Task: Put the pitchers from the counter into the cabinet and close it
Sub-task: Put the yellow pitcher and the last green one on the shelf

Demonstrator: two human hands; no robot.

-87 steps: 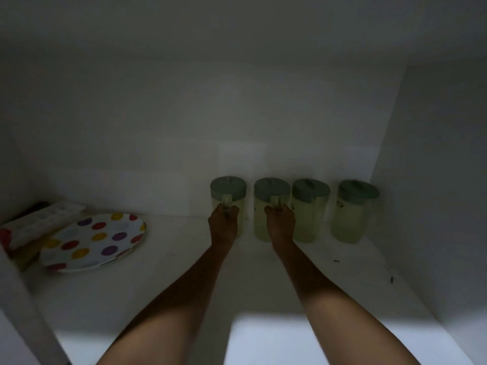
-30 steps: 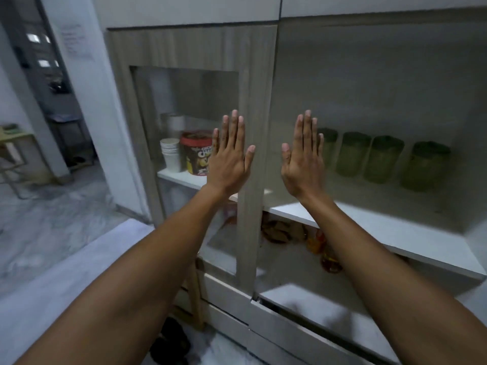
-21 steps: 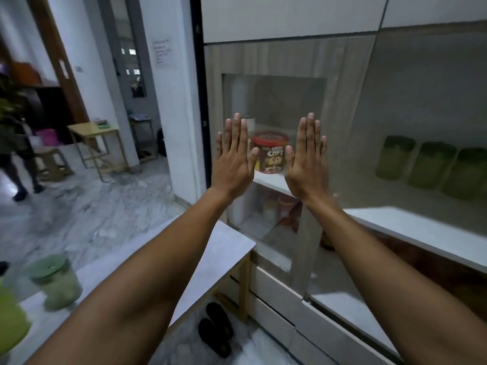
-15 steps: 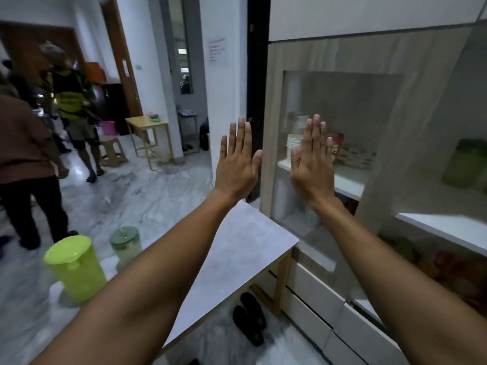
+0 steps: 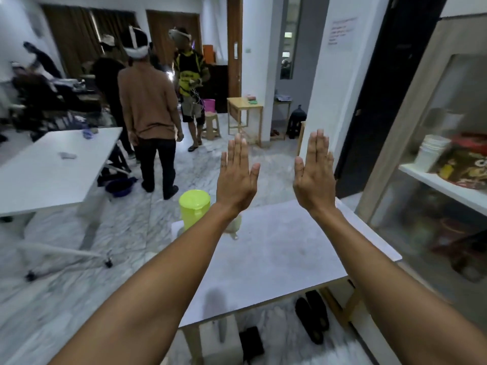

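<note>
— Hands first?
— Left hand (image 5: 236, 177) and right hand (image 5: 314, 175) both raised above the counter (image 5: 276, 256), backs toward the camera, fingers straight and close together, thumbs angled inward. Flat and unclenched, gripping nothing, touching nothing. A clear gap between the two.

— And the pitchers?
— One lime-green pitcher (image 5: 194, 208) standing upright at the counter's far left corner, lid on, just left of the left wrist. A second, paler pitcher (image 5: 234, 225) right beside it on the counter, mostly hidden behind the left forearm; only a sliver showing, lid impossible to make out.

— Rest of the counter?
— Pale grey top, otherwise bare, on wooden legs. Dark shoes (image 5: 315, 316) on the floor beneath its near right part.

— The cabinet?
— Directly right of the counter: cabinet (image 5: 411, 122) with a wood-grain frame and a glass door panel. Behind the glass, a white shelf with stacked white cups (image 5: 432, 151) and a red-lidded tub (image 5: 466, 164). Lower shelf contents too blurred to identify. Whether every door is shut, hard to judge from this angle.

— Beyond the counter?
— Marble floor, a white table (image 5: 55, 167) well to the left, a small wooden table (image 5: 245, 111) far behind. Three people (image 5: 150, 106) standing past the counter's far side, all well apart from it.
</note>
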